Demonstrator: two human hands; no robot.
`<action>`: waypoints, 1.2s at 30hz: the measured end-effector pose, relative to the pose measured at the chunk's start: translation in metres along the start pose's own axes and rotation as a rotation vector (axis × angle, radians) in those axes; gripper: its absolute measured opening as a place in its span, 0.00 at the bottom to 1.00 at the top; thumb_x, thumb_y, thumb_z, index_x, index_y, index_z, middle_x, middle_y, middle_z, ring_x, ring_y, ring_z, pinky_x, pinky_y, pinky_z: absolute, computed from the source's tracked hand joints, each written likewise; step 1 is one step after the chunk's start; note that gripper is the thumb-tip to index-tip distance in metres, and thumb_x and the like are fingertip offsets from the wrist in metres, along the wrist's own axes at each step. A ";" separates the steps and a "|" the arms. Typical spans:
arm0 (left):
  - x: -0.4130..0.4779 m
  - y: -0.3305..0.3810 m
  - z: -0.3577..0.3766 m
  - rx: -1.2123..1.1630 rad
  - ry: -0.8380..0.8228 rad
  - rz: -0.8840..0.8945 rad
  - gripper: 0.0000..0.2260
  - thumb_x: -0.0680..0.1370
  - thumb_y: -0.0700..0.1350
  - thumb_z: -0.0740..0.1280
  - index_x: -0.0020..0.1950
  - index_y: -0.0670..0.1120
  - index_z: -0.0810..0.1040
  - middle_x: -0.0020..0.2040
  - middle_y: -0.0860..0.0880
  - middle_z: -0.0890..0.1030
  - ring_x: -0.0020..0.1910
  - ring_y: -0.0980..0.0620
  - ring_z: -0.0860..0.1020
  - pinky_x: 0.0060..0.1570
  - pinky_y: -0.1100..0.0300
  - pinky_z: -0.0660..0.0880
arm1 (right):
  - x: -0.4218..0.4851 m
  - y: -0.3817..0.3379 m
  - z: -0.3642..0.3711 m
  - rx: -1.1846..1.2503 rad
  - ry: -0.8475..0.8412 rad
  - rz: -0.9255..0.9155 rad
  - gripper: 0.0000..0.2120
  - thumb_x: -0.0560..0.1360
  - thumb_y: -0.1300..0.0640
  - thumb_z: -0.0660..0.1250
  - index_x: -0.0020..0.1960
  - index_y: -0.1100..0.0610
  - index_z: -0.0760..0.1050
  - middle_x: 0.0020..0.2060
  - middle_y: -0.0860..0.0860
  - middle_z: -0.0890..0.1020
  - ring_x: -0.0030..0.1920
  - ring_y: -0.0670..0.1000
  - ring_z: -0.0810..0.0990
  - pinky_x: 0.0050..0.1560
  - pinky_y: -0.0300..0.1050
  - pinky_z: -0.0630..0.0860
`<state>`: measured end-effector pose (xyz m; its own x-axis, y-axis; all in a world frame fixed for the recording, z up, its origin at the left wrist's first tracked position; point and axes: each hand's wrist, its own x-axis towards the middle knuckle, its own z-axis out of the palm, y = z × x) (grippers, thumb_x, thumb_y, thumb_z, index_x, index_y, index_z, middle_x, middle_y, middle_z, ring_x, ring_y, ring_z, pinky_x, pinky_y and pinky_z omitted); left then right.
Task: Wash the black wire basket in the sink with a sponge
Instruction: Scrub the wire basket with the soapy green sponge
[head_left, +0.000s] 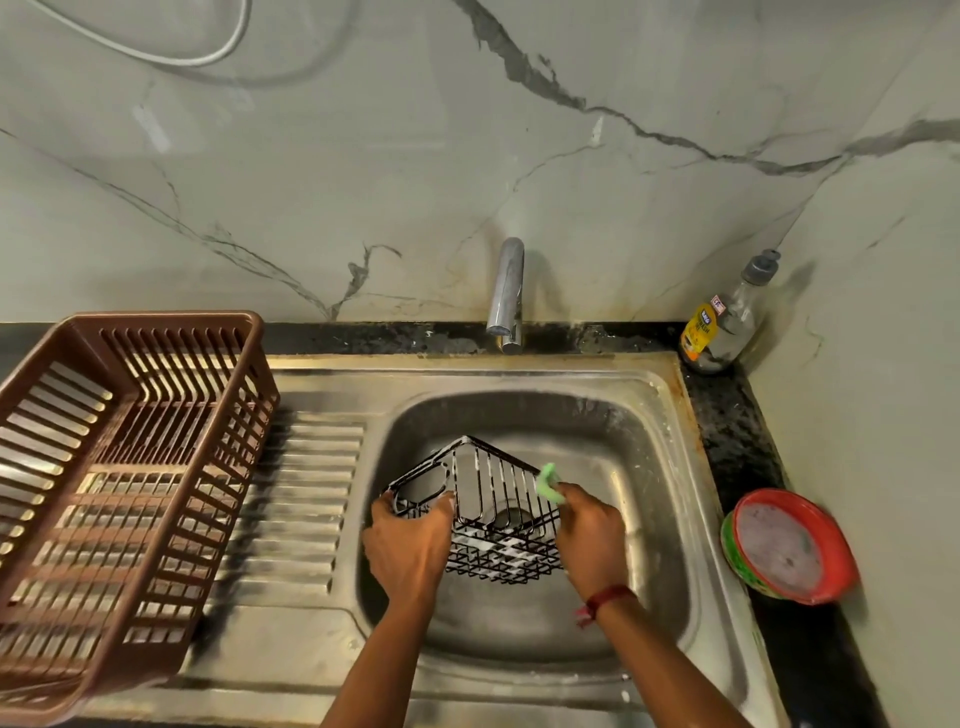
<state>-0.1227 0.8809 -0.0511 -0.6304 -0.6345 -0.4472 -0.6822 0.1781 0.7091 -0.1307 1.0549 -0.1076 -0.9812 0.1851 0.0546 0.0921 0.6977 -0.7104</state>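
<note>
- The black wire basket (485, 512) sits tilted inside the bowl of the steel sink (644, 467), one corner raised toward the tap (506, 293), with white suds clinging to its lower wires.
- The left hand (408, 545) grips the basket's left side: the thumb hooks over the upper rim wire and the fingers curl around the frame from outside.
- The right hand (589, 530) pinches a green sponge (549, 483) between curled fingertips and presses it against the basket's right upper edge.
- How far the right fingers wrap around the sponge cannot be told, since the back of the hand covers them.
- A red thread band (608, 600) circles the right wrist.
- A brown plastic dish rack (124, 478) stands on the ribbed drainboard, left of the bowl.
- A clear soap bottle (724, 322) with a yellow label stands in the back right corner of the dark counter.
- A round red-rimmed tub (789, 545) of pale cleaning paste leans at the right wall, just beside the sink's edge.
</note>
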 end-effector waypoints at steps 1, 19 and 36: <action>-0.001 0.000 0.002 -0.003 0.002 -0.003 0.37 0.71 0.54 0.77 0.75 0.41 0.70 0.69 0.37 0.77 0.69 0.37 0.73 0.71 0.42 0.68 | -0.002 -0.014 0.003 0.024 0.016 -0.049 0.21 0.70 0.73 0.68 0.58 0.55 0.80 0.42 0.52 0.85 0.35 0.44 0.78 0.46 0.26 0.76; 0.005 0.009 0.001 -0.054 0.034 0.019 0.38 0.71 0.59 0.75 0.75 0.41 0.71 0.70 0.37 0.76 0.71 0.35 0.72 0.69 0.45 0.68 | -0.021 -0.067 0.016 -0.063 0.197 -0.635 0.18 0.72 0.69 0.60 0.60 0.60 0.77 0.58 0.56 0.80 0.61 0.52 0.78 0.60 0.45 0.77; 0.051 -0.026 -0.010 -0.358 -0.033 -0.205 0.33 0.56 0.63 0.71 0.55 0.45 0.83 0.50 0.43 0.86 0.52 0.40 0.83 0.59 0.43 0.79 | 0.011 0.035 -0.032 0.682 -0.039 0.543 0.08 0.78 0.64 0.60 0.47 0.55 0.76 0.34 0.51 0.78 0.34 0.55 0.74 0.29 0.37 0.70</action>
<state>-0.1333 0.8364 -0.0870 -0.5102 -0.6039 -0.6123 -0.6267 -0.2265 0.7456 -0.1326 1.1040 -0.1094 -0.8372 0.3392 -0.4290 0.4398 -0.0487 -0.8968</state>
